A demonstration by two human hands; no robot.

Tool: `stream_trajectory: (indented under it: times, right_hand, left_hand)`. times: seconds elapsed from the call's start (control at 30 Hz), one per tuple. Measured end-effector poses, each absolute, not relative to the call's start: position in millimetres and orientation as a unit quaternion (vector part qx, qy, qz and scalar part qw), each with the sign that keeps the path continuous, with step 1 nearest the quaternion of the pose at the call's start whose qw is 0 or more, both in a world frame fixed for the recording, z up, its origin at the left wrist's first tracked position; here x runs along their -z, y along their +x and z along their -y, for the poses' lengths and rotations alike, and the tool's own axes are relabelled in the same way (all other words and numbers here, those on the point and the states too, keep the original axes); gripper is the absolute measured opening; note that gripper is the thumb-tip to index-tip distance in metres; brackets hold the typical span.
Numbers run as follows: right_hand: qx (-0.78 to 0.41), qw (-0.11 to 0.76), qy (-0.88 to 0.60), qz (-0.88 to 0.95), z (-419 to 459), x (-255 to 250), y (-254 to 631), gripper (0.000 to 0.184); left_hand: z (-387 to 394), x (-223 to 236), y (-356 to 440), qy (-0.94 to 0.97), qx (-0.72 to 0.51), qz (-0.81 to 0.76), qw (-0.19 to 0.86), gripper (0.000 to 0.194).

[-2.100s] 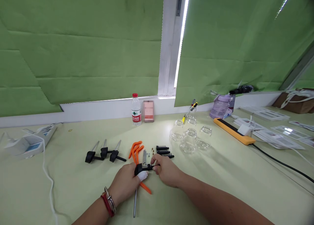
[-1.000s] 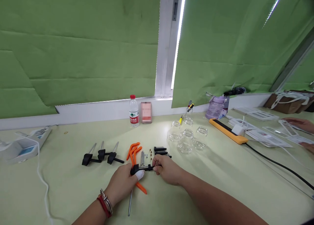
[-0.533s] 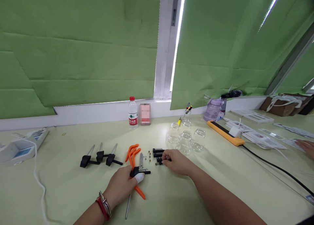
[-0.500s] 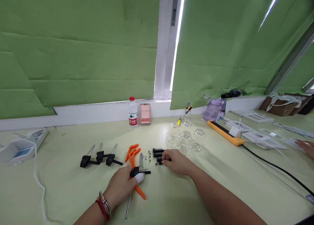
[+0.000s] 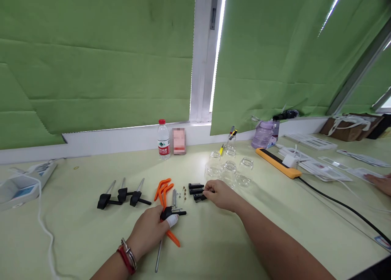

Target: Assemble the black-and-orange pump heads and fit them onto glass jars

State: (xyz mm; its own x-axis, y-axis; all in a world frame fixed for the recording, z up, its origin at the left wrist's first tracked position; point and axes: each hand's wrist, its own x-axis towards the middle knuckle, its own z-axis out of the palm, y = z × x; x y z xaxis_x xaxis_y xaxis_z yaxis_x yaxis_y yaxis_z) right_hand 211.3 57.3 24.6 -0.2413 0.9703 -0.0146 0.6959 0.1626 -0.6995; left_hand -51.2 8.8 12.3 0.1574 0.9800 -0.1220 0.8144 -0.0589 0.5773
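My left hand (image 5: 149,227) is closed around a black plastic clamp head (image 5: 166,213) with a side bar and a metal rod (image 5: 158,256) pointing down toward me. An orange handle (image 5: 173,238) sticks out below the same hand. My right hand (image 5: 222,195) pinches at the right end of a small group of black spring-fitted parts (image 5: 195,186); its fingertips hide part of them. Between the hands lie more orange handles (image 5: 162,187), metal pins (image 5: 174,197) and several tiny brown pieces (image 5: 184,193).
Three black pieces with metal rods (image 5: 105,200) lie to the left. Glass jars (image 5: 229,172), one holding screwdrivers (image 5: 232,134), stand behind my right hand. Farther back are a water bottle (image 5: 163,140) and a purple jug (image 5: 263,135). An orange power strip (image 5: 277,163) and another person's hand (image 5: 380,183) are right.
My right hand has shifted slightly up along the black spring-fitted parts, and the lowest part now lies closer to the others. My left hand keeps its hold; the view has shifted slightly.
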Motion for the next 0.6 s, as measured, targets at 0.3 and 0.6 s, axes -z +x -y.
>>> stream_trajectory:
  times: [0.3,0.6]
  right_hand:
    - [-0.288,0.220,-0.595,0.717,-58.6,-32.5,216.6,0.013]
    - [-0.299,0.193,-0.560,0.748,-51.2,-35.1,217.2,0.014]
  left_hand:
    - [-8.8,-15.6,-50.2,0.713,-0.152,-0.625,0.280,0.037]
    - [-7.5,-18.4,-49.4,0.712,-0.159,-0.623,0.282,0.036]
